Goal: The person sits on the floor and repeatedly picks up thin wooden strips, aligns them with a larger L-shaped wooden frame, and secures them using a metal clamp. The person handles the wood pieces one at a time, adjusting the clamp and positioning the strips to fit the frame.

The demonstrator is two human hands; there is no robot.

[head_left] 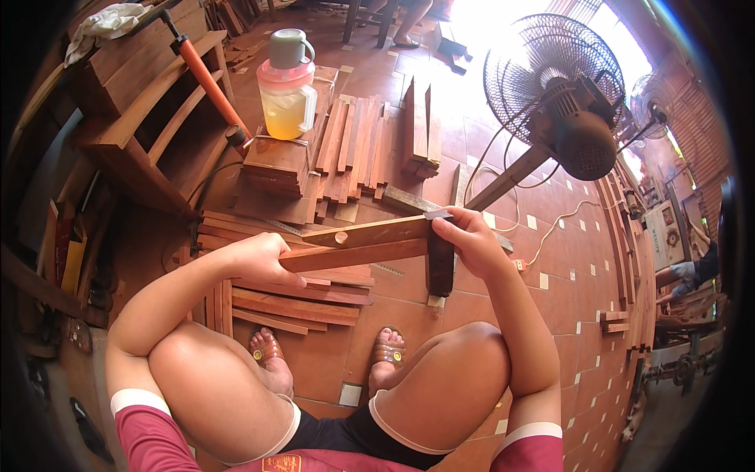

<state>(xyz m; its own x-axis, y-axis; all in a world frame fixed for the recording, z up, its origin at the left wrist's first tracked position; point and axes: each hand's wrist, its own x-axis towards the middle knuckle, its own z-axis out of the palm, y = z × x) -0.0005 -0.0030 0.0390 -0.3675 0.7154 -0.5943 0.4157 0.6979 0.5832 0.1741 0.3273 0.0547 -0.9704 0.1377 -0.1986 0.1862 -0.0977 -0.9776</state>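
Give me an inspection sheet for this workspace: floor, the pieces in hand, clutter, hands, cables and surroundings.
Surface: tiled floor, reddish with small pale inserts.
Job's things: reddish wood strip; dark block at its right end; thin grey piece at the block's top.
Clutter: strip pile below the held strip; drink jug on stacked boards; orange pump.
Hands: left hand grips the strip's left end; right hand is at the block and grey piece, exact grip unclear.
Cables: pale cable lies across the tiles.
Surroundings: standing fan ahead, right; another person at the right edge.
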